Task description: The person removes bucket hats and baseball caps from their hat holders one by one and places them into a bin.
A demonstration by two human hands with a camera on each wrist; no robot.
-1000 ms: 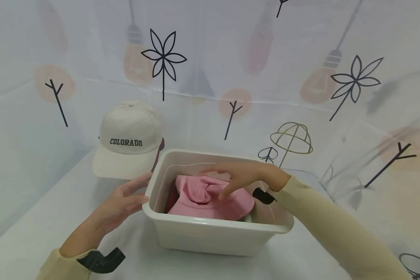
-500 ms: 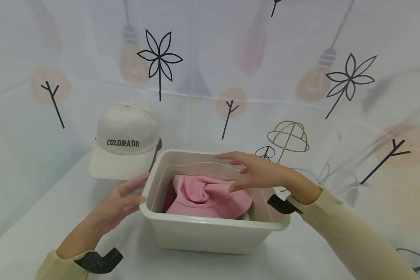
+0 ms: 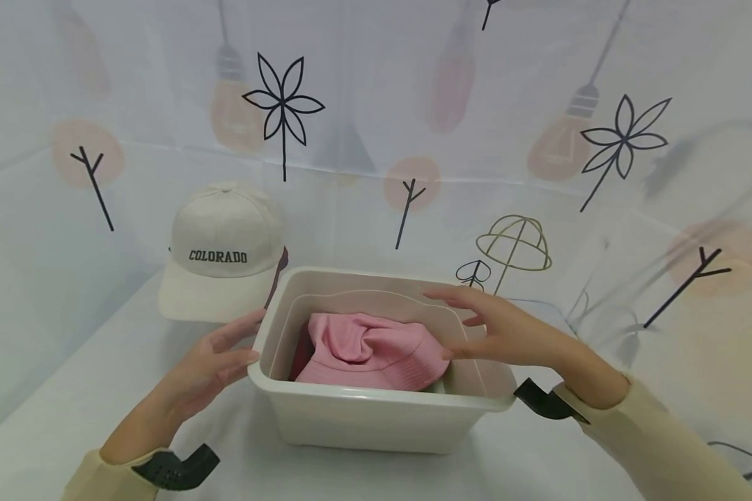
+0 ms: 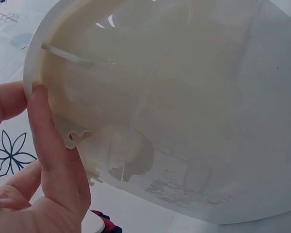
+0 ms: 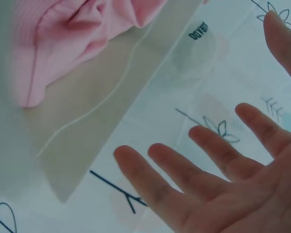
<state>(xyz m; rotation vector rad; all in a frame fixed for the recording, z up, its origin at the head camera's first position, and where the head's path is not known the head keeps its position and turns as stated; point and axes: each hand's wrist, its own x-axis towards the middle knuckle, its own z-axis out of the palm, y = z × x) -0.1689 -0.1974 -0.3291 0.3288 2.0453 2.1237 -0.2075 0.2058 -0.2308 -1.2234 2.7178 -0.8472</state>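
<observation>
A white plastic bin (image 3: 376, 421) stands on the table with a crumpled pink bucket hat (image 3: 376, 355) lying in it. My left hand (image 3: 209, 369) has its fingertips against the left rim of the bin, fingers fairly straight; the left wrist view shows the fingers (image 4: 51, 141) right at that rim. Over the bin's right side hovers my right hand (image 3: 507, 330), its fingers extended and spread, holding nothing. In the right wrist view its palm (image 5: 242, 194) faces the camera, apart from the hat. Something dark red shows beneath the hat's left edge.
A cream baseball cap (image 3: 225, 233) lettered COLORADO sits behind the bin at the left, with a dark red edge (image 3: 278, 275) showing behind it. A white printed cloth (image 3: 351, 118) hangs at the back, and white cloth (image 3: 213, 431) covers the table.
My right hand has moved off the pink bucket hat, to the right toward the bin's right rim. My left hand has stayed at the left rim. The view has shifted slightly.
</observation>
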